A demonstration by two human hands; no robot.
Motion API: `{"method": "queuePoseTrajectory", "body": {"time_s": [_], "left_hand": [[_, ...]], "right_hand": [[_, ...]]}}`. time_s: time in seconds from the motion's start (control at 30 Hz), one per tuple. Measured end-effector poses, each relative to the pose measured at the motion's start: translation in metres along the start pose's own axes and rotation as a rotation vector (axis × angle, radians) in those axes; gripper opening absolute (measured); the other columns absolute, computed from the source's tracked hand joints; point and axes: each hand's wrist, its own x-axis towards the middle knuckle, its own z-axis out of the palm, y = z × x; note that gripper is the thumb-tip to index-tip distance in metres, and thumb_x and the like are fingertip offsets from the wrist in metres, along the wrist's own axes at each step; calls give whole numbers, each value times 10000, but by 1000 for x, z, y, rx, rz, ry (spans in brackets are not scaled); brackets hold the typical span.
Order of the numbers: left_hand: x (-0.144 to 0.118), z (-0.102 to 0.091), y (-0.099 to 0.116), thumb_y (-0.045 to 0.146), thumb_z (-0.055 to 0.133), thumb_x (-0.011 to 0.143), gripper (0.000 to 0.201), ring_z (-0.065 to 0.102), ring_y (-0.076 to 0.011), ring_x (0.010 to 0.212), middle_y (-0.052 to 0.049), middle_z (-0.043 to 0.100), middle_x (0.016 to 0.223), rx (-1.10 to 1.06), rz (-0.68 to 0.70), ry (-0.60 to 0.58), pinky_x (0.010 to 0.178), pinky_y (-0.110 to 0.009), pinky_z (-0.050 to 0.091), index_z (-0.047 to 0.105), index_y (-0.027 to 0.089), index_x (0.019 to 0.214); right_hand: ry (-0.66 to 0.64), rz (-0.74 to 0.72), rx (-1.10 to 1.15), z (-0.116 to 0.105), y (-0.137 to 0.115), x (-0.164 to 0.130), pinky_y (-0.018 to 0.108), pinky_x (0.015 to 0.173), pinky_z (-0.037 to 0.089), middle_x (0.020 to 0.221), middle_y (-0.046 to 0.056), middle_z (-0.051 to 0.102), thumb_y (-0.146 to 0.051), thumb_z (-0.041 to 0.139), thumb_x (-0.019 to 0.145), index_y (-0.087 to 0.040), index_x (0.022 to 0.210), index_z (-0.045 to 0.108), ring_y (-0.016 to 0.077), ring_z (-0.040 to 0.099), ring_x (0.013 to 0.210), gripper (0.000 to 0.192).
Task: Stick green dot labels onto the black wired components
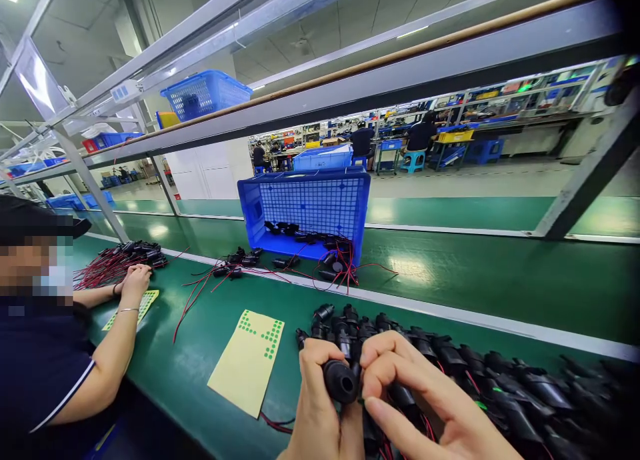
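- Left hand (316, 403) grips a black part (341, 381).
- Right hand (435, 387) curls beside it; cannot tell if gripping.
- Green-dotted sheet (240, 373) lies on the desk (180, 367).

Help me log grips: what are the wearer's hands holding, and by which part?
The left hand holds a black cylindrical part around its body, behind the end facing the camera. The right hand is close beside it; whether it grips anything is unclear.

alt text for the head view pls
A person's left hand grips a black cylindrical part, right hand beside it, at a green workbench with similar parts. A yellow sheet with green dots and a co-worker are at left; a blue crate stands beyond.
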Motion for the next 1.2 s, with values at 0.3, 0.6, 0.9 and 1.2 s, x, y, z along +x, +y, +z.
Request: {"method": "queuePoseTrajectory", "body": {"time_s": [0.3,0.6,0.9,1.2], "left_hand": [[-3,10,1,438,359,1055,222,469,-227,951,-66,463,1020,-33,-14,70,861,-382,415,401,235,1137],[-2,16,2,423,354,1060,186,449,-231,966,-58,444,1039,-30,28,127,856,-382,385,388,263,1149],[-2,17,2,404,348,1064,161,454,-226,957,-48,435,1044,6,22,136,842,-378,385,377,278,1160],[-5,16,2,343,432,1032,152,482,-241,977,-61,464,1053,-3,-24,130,873,-404,399,385,266,1154]], "right_hand": [[-17,-126,-167,-4,8,1,207,750,554,895,-2,627,-163,584,903,-266,771,617,150,671,847,171],[98,-185,-157,5,12,-5,229,763,564,903,1,630,-195,597,931,-271,783,592,161,665,844,166],[115,-152,-112,8,13,-7,228,785,565,928,-9,638,-214,604,938,-279,791,586,160,669,870,162],[228,-230,-191,14,16,-8,261,745,574,904,12,648,-179,621,904,-271,779,592,182,682,846,157]]}}
